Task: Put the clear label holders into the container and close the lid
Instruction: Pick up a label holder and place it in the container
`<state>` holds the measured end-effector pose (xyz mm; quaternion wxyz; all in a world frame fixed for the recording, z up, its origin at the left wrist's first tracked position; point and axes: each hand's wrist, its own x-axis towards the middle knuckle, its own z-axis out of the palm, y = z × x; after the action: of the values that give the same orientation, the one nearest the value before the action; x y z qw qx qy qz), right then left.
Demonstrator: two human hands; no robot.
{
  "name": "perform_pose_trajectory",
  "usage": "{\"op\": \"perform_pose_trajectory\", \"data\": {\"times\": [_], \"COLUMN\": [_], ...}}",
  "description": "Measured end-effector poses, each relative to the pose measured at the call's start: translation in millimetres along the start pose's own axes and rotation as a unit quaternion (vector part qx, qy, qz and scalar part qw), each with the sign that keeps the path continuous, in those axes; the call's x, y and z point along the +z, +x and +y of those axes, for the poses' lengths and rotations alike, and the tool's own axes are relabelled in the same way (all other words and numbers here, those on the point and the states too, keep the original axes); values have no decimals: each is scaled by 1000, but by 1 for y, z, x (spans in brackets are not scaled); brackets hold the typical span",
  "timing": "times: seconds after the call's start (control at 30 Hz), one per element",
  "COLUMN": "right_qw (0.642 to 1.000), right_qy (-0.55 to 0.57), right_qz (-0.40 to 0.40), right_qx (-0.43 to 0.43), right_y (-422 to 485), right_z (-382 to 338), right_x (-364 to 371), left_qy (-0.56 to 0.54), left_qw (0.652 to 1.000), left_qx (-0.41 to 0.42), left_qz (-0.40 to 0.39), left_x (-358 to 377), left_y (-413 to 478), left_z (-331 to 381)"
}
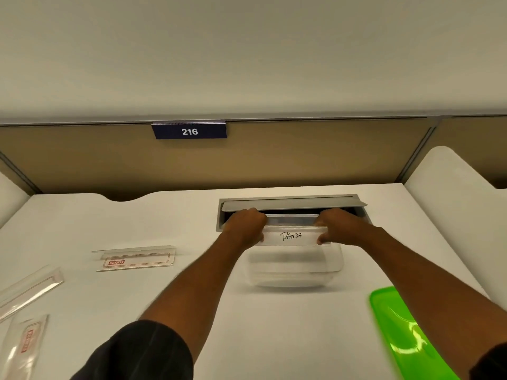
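Both hands hold one clear label holder (295,236) with a white card marked "PANDA". My left hand (245,227) grips its left end and my right hand (338,227) grips its right end. The holder sits level over the far rim of a clear plastic container (295,266) on the white desk. Three more clear label holders lie to the left: one with a red-printed card (136,258), one slanted at the left edge (28,292), one at the bottom left corner (24,344). The green lid (406,335) lies at the lower right.
Behind the container, a grey cable hatch (290,204) in the white desk (164,297) stands open. A tan partition with a blue "216" sign (189,130) closes off the back. A white side surface (452,187) rises at right.
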<state>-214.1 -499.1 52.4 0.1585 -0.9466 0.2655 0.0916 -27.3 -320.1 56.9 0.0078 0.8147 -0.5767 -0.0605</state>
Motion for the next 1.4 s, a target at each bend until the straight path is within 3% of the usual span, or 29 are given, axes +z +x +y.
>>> {"op": "perform_pose_trajectory", "data": {"times": [0.47, 0.77, 1.4], "right_qw": [980, 977, 973], "right_qy": [-198, -204, -225], "right_qz": [-25, -59, -54], "right_qx": [-9, -7, -2], "right_y": [27, 36, 44], "right_z": [-12, -10, -8], "right_x": [29, 50, 68], "left_qy": [101, 105, 86], "left_qw": [994, 993, 995], "left_qx": [2, 1, -10], "left_qz": [-29, -54, -48], "left_x": [34, 57, 74], "left_y": [22, 30, 34], "left_z": [20, 17, 16]}}
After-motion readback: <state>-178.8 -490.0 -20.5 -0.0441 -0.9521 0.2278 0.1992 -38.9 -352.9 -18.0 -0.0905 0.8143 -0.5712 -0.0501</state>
